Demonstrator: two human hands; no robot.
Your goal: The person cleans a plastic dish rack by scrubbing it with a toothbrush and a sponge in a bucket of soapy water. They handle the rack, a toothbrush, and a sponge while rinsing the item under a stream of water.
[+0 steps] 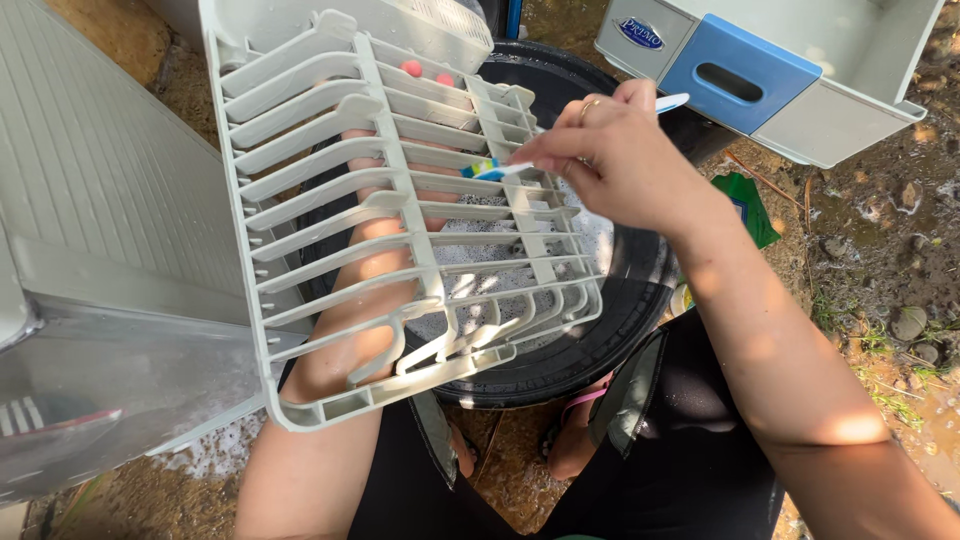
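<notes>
one pale slatted plastic rack point(400, 210) is held up over one round black basin point(600, 330) of suds by the left hand point(425, 70); one toothbrush point(520, 165) is pinched in the right hand point(610, 150), bristles pressed on a slat.

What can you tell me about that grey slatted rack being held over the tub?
The rack is pale grey plastic, a frame of long parallel slats with curved ends. It is tilted over a black tub of soapy water. The left hand holds it from behind; the right hand presses a toothbrush against its slats.

Black basin point(610, 330) on muddy ground point(880, 250)
</notes>
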